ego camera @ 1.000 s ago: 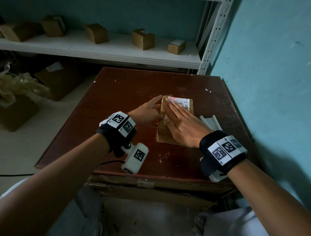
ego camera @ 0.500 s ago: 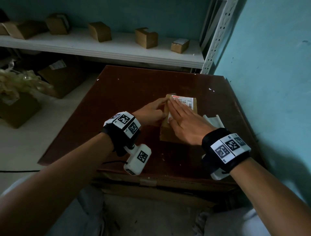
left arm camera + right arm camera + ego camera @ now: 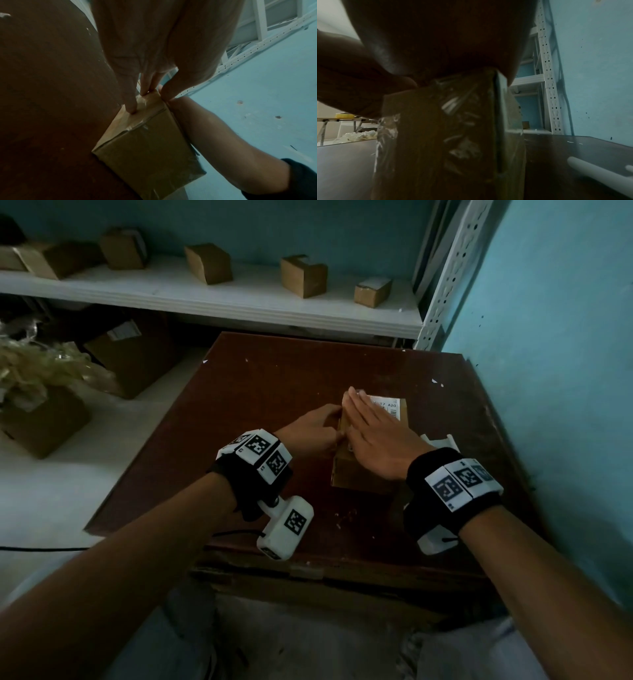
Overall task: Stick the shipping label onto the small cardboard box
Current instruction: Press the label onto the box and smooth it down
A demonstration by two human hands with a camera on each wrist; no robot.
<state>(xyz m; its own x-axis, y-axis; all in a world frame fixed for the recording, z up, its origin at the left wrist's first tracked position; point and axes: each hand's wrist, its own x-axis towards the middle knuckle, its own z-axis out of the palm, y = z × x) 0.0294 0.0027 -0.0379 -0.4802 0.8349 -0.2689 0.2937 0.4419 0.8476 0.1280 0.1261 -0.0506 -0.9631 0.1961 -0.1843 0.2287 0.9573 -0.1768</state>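
A small taped cardboard box [image 3: 363, 474] stands on the dark red table [image 3: 274, 392]. A white shipping label [image 3: 388, 405] lies on its top face, mostly covered by my right hand [image 3: 371, 428], which presses flat on it with straight fingers reaching the far left corner. My left hand [image 3: 317, 428] steadies the box's left side; in the left wrist view its fingers [image 3: 130, 105] touch the taped side of the box [image 3: 147, 152] and the thumb sits at the top edge. In the right wrist view the box's near face [image 3: 447, 135] fills the frame under my palm.
White backing paper [image 3: 442, 441] lies on the table right of the box, close to the blue wall [image 3: 548, 371]. A white shelf [image 3: 212, 299] behind the table carries several small boxes. More cartons [image 3: 133, 354] stand on the floor at left.
My right hand has slid forward along the label toward the box's far edge, pressing it down. The left hand stays at the box's left side.
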